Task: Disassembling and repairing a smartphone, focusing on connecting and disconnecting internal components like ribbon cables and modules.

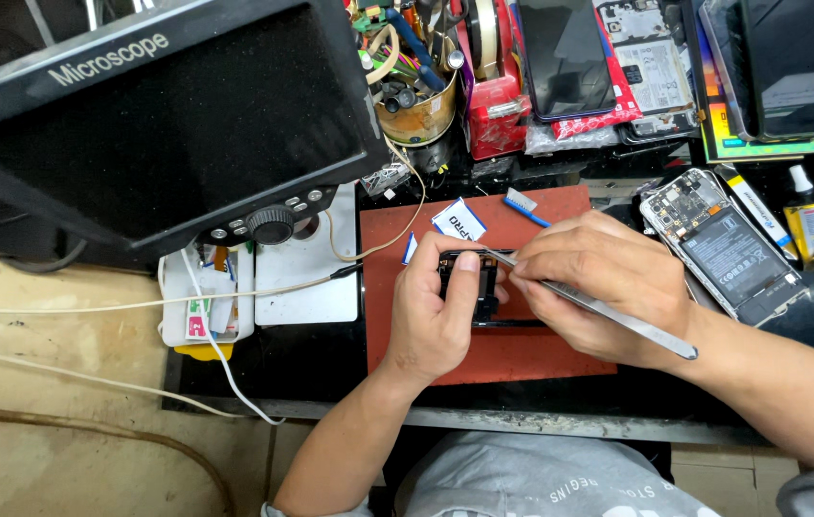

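The dark tabletop (330,369) is crowded. A red work mat (531,359) lies in the centre of the frame, and a microscope monitor (153,120) fills the upper left. Along the top stand a cup of tools (416,101) and a stack of phones (617,67); an opened phone with its battery visible (723,247) lies at the right. At the middle of the mat, the left hand (435,311) grips a small black phone (469,282), thumb pressed on its upper edge. The right hand (598,282) pinches metal tweezers (589,304), whose tips touch the phone's top; the phone is mostly hidden by the hands.
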